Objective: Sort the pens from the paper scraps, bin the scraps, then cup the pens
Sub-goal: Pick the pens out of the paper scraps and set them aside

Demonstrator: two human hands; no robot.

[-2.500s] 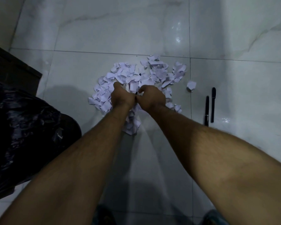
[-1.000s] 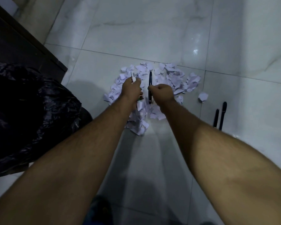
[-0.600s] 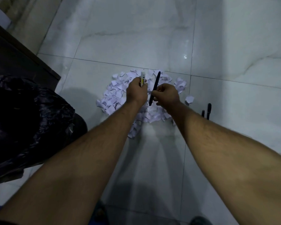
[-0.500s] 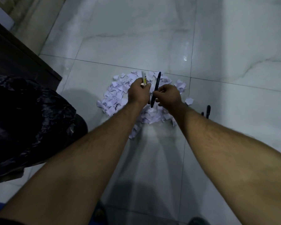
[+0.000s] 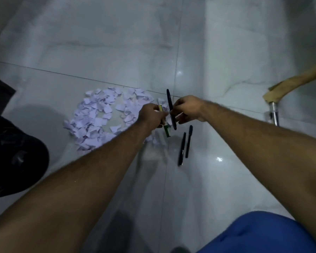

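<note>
scraps (image 5: 97, 119) left | floor pens (image 5: 185, 145) right | bag (image 5: 11, 157) far left

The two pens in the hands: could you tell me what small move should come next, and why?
Probably lay both down beside the two black pens on the floor. The right hand holds a black pen, the left hand a yellow-green pen, and no cup is in view.

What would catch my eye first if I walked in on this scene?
Probably the pile of pale paper scraps on the glossy tiled floor, left of centre. Just right of it, the left hand grips a yellow-and-green marker and the right hand a black pen, above two black pens lying side by side.
</note>
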